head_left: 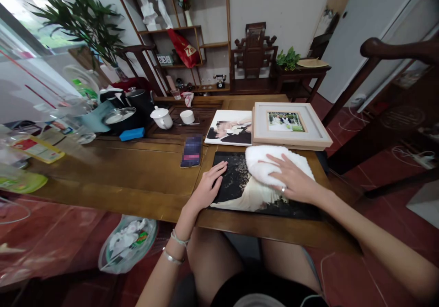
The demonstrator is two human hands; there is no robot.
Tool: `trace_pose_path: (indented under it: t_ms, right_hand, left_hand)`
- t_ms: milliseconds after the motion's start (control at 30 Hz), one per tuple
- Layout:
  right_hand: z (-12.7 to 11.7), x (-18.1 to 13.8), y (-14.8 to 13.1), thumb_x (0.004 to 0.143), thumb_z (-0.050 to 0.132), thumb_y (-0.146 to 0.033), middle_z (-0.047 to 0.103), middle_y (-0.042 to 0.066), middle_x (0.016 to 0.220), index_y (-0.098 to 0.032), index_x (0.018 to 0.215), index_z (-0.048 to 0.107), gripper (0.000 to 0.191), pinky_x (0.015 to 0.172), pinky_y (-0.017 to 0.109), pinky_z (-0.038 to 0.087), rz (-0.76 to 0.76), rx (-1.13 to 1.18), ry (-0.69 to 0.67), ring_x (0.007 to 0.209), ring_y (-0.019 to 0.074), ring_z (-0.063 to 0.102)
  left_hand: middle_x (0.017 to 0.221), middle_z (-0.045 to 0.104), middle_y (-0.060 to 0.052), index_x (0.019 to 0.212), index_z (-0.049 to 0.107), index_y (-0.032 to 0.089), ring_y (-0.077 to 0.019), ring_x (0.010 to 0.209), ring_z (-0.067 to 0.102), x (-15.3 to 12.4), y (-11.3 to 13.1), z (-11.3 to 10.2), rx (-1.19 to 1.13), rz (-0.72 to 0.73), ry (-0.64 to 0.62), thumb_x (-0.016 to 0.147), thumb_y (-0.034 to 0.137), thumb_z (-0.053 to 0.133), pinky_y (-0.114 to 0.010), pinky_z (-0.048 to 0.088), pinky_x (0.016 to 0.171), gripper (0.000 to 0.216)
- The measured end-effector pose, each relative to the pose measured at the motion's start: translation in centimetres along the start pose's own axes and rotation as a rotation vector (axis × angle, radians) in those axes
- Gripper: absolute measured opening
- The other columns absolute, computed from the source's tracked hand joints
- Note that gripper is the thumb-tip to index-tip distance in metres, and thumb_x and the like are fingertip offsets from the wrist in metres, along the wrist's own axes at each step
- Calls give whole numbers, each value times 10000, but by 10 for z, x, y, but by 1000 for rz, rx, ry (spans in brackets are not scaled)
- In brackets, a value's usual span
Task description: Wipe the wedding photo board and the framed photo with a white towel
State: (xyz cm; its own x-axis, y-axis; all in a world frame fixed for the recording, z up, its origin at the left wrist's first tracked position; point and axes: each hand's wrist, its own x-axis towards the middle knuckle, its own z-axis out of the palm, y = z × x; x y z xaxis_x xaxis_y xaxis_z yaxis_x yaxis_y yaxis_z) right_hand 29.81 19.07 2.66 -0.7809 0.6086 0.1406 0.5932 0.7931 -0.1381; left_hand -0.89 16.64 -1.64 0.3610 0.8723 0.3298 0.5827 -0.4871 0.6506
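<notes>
Right hand: we see fingers spread flat on a white cloth, not curled round it. Left hand: fingers nearly straight, on the left edge of the dark photo panel — nothing gripped that we can make out. Panel lies along the table's near edge, by the right corner, partly hidden under cloth. Toward the far edge, white lidded pot — contents hidden. Below the near edge, bagged bin holds crumpled tissues.

Clearance at my hands
My left hand has free passage leftward across the brown wooden tabletop, nearside of the dark rectangular smartphone. Beyond my right hand, the pale-wood rectangular picture frame obstructs.
</notes>
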Motion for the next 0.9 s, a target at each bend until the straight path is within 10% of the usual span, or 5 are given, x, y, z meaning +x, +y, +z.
trace_pose_path:
  t_ms: [167,500,900]
  right_hand:
    - [1,-7,22,835,489,-215,451,156,1418,-168,1064,650,284,1062,657,183,50,-62,51,1395,348,209]
    - [5,-41,-86,592,684,-238,125,-4,1571,-256,913,729,325,1086,645,-82,-190,163,-163,1409,409,37]
    - [3,-1,17,832,503,-238,449,144,1423,-177,1104,650,316,1072,625,204,94,-49,90,1381,341,252]
  left_hand:
    - [1430,474,-68,1310,512,236,-194,1362,382,0,1,0,10,-3,2,962,240,349,-471,306,1128,384]
    - [1448,450,-71,1338,484,243,-203,1367,375,0,1,-1,33,-17,-21,963,237,342,-468,300,1125,400]
    - [1429,475,-66,1315,506,251,-201,1362,382,0,1,-1,13,0,-9,964,243,345,-473,309,1117,386]
